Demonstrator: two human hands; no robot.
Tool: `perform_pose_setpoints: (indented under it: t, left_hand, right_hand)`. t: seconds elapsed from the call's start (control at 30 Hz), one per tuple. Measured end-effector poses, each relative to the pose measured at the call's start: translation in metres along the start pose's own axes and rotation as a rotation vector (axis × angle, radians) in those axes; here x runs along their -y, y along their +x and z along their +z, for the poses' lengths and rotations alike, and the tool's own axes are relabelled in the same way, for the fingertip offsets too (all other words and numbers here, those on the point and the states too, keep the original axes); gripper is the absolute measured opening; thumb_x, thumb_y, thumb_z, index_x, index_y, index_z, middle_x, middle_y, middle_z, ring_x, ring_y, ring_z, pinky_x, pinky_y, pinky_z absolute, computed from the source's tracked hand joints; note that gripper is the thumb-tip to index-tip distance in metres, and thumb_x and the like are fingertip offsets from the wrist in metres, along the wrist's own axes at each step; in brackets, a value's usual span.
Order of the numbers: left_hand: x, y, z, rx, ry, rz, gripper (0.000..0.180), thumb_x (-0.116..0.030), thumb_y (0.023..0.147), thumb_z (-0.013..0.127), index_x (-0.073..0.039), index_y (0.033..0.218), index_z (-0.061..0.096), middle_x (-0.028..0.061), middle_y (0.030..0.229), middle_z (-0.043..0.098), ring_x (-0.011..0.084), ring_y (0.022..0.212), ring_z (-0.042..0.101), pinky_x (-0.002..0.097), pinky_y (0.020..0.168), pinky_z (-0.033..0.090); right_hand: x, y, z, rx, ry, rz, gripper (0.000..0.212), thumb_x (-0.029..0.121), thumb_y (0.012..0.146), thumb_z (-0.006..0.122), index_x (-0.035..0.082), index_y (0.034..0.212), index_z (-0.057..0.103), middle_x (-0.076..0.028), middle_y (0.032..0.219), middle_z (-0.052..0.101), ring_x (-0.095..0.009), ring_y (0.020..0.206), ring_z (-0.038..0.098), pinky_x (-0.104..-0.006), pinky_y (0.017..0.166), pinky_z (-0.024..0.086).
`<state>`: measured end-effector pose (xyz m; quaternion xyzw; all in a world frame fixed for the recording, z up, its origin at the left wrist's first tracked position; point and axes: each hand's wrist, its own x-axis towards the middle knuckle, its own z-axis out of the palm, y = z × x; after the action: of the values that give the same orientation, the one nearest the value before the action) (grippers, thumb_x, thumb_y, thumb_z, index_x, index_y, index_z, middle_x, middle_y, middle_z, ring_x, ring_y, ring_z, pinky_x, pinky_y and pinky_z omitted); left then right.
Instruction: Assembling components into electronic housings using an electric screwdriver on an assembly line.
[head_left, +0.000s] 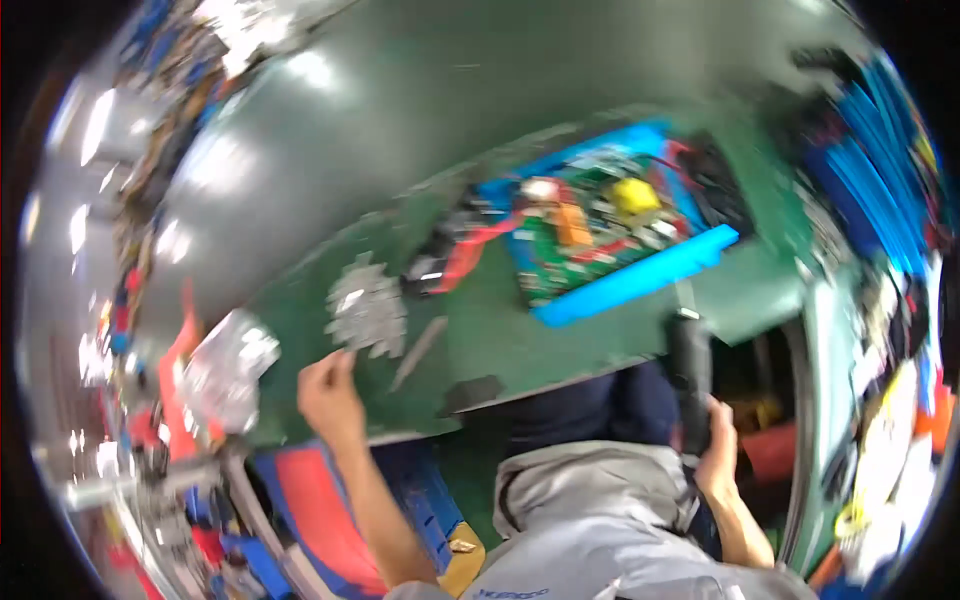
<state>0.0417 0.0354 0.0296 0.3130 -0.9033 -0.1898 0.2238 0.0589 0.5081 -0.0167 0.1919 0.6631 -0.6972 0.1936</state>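
Green worktop (480, 330) has a blue frame (640, 275) holding a circuit board (600, 225), and the right hand (717, 450) has its grip closed round a black power screwdriver (689, 365) just this side, so a careless swing could scrape the board. Left hand's (333, 398) grip is nearly pinched by the silvery heap (366, 305); can't tell if it's got a piece, but a loose pinch could drop one.

You've got a green bench (570, 350), shiny grey surface (500, 80) past its far edge, plus kinda blurry bright lights (98, 128) off left.
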Motion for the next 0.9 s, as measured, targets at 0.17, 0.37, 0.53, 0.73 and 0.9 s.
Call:
perform_pose_setpoints:
  t: [0.17, 0.37, 0.53, 0.73, 0.9]
  left_hand:
    - [0.065, 0.033, 0.0, 0.206, 0.026, 0.128, 0.028, -0.024, 0.099, 0.066, 0.002, 0.106, 0.069, 0.0088, 0.098, 0.072, 0.015, 0.087, 0.066, 0.0287, 0.075, 0.051]
    - [-0.085, 0.026, 0.004, 0.221, -0.206, 0.331, 0.032, -0.026, 0.105, 0.056, 0.004, 0.115, 0.061, 0.0134, 0.102, 0.071, 0.0175, 0.086, 0.066, 0.0289, 0.075, 0.051]
    - [-0.189, -0.013, 0.058, 0.475, -0.463, 0.46, 0.022, -0.016, 0.105, 0.054, 0.004, 0.114, 0.057, 0.0149, 0.103, 0.07, 0.0174, 0.091, 0.067, 0.0278, 0.079, 0.053]
    - [-0.221, -0.021, 0.067, 0.627, -0.415, 0.525, 0.02, -0.007, 0.103, 0.056, 0.005, 0.118, 0.06, 0.0123, 0.104, 0.07, 0.0154, 0.091, 0.068, 0.027, 0.082, 0.053]
    - [-0.233, -0.023, 0.069, 0.658, -0.312, 0.559, 0.022, -0.008, 0.102, 0.059, 0.004, 0.118, 0.067, 0.0082, 0.108, 0.07, 0.0138, 0.094, 0.066, 0.0265, 0.088, 0.051]
  right_hand:
    - [0.005, -0.004, 0.005, 0.249, -0.246, -0.042, 0.053, 0.039, 0.108, 0.028, 0.004, 0.143, 0.047, -0.017, 0.09, 0.064, -0.026, 0.082, 0.062, -0.0398, 0.081, 0.049]
    - [0.023, -0.005, 0.024, 0.279, -0.184, -0.15, 0.048, 0.034, 0.11, 0.031, 0.0, 0.139, 0.048, -0.014, 0.07, 0.056, -0.022, 0.062, 0.054, -0.0372, 0.064, 0.043]
    - [0.017, 0.0, 0.023, 0.262, -0.172, -0.143, 0.049, 0.035, 0.11, 0.031, -0.002, 0.137, 0.048, -0.016, 0.067, 0.054, -0.025, 0.059, 0.054, -0.0386, 0.061, 0.042]
    - [0.012, 0.002, 0.03, 0.279, -0.134, -0.195, 0.05, 0.037, 0.11, 0.032, -0.003, 0.135, 0.048, -0.017, 0.064, 0.054, -0.029, 0.057, 0.054, -0.0408, 0.059, 0.042]
    - [0.012, 0.005, 0.03, 0.283, -0.129, -0.209, 0.051, 0.038, 0.11, 0.032, -0.003, 0.136, 0.049, -0.016, 0.063, 0.053, -0.028, 0.056, 0.054, -0.0407, 0.059, 0.042]
